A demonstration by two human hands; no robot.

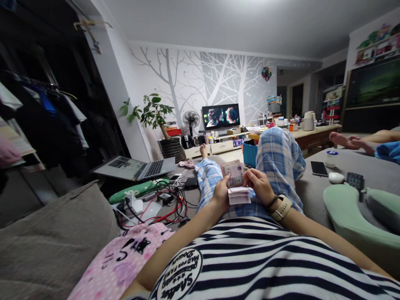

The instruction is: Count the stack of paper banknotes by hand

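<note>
From where I sit, the grey sofa (315, 196) is the biggest thing under my camera, carrying the stretched left leg and the bent right knee in plaid trousers (276, 154); the raised thigh probably gives the right forearm something to lean toward. A green neck pillow (340, 208) lies on the right side of the sofa, likely put there to be within reach. The laptop (137, 168) stands open on the left side, beyond a tangle of cables (170, 200); I can't tell what bears it. Over the lap, between the thighs, I find the left hand (221, 192) closed round the left edge of the banknotes (236, 175), thumb across their front, its other fingers mostly hidden, presumably to keep the bundle from slipping. One part of the bundle stands up, showing a 5, while the lower part folds toward the striped shirt. The right hand (258, 184) is curled nearly closed, fingertips at the right edge of the upper notes; I can't tell whether they pinch one. Toward the sofa's far edge, the phone (319, 168) lies flat near a small white-lidded jar (331, 159), apparently set aside, leaving both hands for the notes.
</note>
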